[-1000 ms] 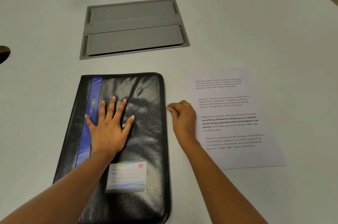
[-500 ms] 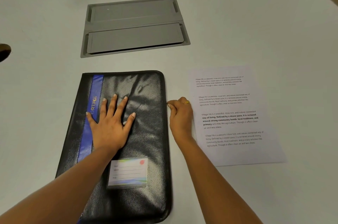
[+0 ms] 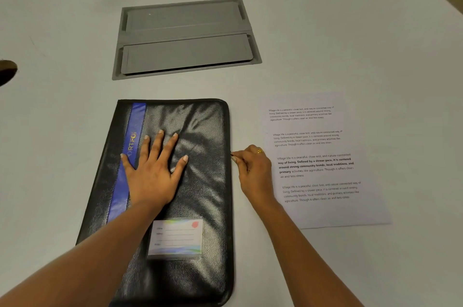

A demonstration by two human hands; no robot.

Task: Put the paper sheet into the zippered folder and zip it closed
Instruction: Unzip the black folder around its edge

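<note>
Right grip (image 3: 251, 168) pinched narrow on zipper pull (image 3: 232, 154) at folder (image 3: 200, 181) edge; left hand (image 3: 152, 171) flat, fingers spread, pinning folder to table (image 3: 62, 131). Paper (image 3: 325, 211) beside, waiting.

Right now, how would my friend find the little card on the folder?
Find the black leather-look zippered folder under the left hand. Near its closest end sits a small clear-pocket name card. Only it has ruled lines and a red dot.

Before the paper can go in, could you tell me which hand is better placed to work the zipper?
Right: the right hand pinches at the folder edge where the zipper runs; the left hand lies flat, steadying it.
</note>
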